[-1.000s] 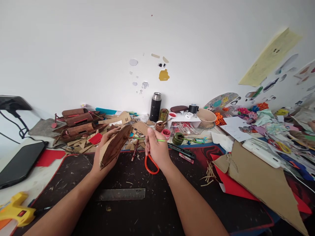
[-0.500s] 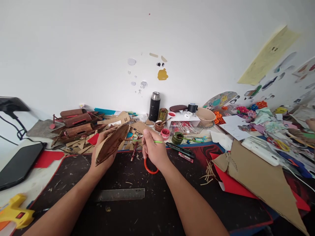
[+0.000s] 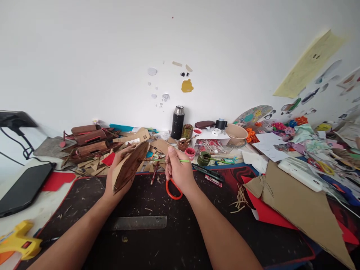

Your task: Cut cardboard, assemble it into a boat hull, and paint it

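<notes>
My left hand (image 3: 118, 180) is closed round a cardboard piece (image 3: 131, 167), tilted up, its inner face coated in brown paint. Between the thumb and fingers of my right hand (image 3: 180, 167) is a thin paintbrush with a green handle (image 3: 184, 161). The brush's tip reaches the brown face of the cardboard. A red-orange loop (image 3: 174, 189) shows just below my right hand; its other end is hidden. Beyond my hands stand a jar of brown paint (image 3: 183, 144), a jar of red paint (image 3: 190, 152) and a jar of dark green paint (image 3: 203, 158) with a brush across it.
On the dark mat lie a clear ruler (image 3: 140, 222) and a black cutter (image 3: 208, 172). Brown cardboard models (image 3: 91, 140) crowd the back left. A yellow glue gun (image 3: 21, 240) lies front left, a large cardboard sheet (image 3: 298, 202) at right. A black bottle (image 3: 177, 123) stands by the wall.
The cardboard piece has turned slightly in my left hand. My right hand stays close by with the brush against its brown face. The whole view has shifted a little.
</notes>
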Demonstrator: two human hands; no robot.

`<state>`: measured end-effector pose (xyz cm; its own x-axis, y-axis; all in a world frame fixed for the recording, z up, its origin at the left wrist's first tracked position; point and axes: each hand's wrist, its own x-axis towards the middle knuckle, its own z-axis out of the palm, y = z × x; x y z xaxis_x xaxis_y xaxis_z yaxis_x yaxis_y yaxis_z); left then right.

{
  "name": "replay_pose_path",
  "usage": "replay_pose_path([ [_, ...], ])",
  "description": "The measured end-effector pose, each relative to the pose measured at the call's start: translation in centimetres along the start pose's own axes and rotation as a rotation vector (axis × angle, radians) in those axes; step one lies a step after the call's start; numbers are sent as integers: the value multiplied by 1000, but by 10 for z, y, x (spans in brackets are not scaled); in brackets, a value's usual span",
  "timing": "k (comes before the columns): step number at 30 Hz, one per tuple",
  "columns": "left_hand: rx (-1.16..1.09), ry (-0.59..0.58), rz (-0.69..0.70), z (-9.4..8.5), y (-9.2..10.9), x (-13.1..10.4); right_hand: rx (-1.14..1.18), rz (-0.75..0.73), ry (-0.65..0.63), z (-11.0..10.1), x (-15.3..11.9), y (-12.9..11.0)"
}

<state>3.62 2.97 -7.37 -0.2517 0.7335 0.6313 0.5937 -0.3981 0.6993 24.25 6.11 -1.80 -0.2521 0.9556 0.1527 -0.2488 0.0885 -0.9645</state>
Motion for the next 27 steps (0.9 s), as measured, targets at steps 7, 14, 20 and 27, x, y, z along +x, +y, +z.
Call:
replay_pose_path([
  [7, -81, -19, 18, -2, -6, -2, 9, 19, -29, -1, -1, -1],
  [14, -82, 6, 2, 1, -5, -1, 25, 31, -66, -1, -2, -6],
  [20, -98, 4, 46, -1, 2, 1, 44, 32, -63, -1, -2, -4],
  [27, -40, 7, 20, -2, -3, 1, 98, 71, -121, -2, -5, -12],
])
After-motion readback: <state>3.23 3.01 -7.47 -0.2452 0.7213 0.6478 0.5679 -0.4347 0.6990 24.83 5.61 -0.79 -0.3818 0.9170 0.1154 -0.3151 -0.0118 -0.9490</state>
